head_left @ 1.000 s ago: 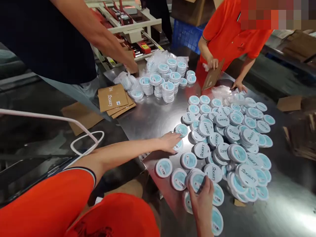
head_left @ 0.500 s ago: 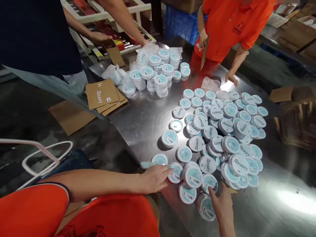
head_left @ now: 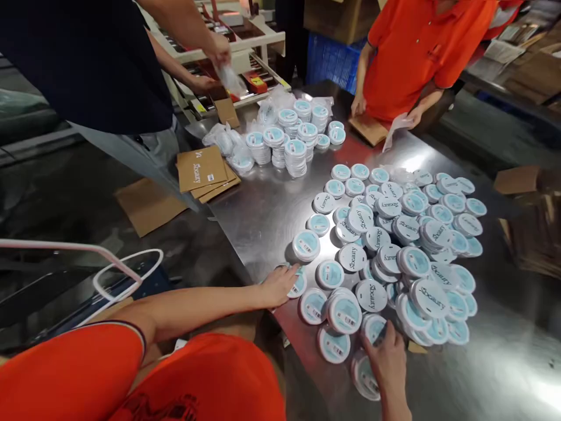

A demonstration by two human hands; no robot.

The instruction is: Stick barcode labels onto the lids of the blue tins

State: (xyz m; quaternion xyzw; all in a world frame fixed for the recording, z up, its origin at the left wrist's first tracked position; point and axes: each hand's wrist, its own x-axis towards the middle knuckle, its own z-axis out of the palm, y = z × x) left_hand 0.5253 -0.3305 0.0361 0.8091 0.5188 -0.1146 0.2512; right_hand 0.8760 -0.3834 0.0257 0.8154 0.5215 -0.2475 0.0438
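Observation:
My left hand (head_left: 280,286) is at the table's near edge, its fingers closed over a round white-rimmed disc with a pale blue label (head_left: 298,283). The thumb side is hidden. My right hand (head_left: 389,359) grips another such disc (head_left: 373,327), thumb on its left side and fingers on its right. Below that, a further disc (head_left: 364,377) lies partly behind the wrist. Between my hands stands a short stack of discs (head_left: 344,313), barcodes facing up. To the right is a large heap of discs (head_left: 432,298), several turned to a white face printed "beauty".
Across the steel table (head_left: 258,216) stand stacked discs (head_left: 295,155) beside clear plastic bags (head_left: 225,140). Brown cardboard mailers (head_left: 201,169) lie at the left edge. A person in dark clothing holds a plastic bag (head_left: 232,82); an orange-shirted person holds a cardboard piece (head_left: 368,128) and a whitish sheet.
My left hand has drawn back toward the near edge, then shifted slightly away again. My right hand has left the stack and moved right onto another disc. The dark-clothed person has lifted a bag.

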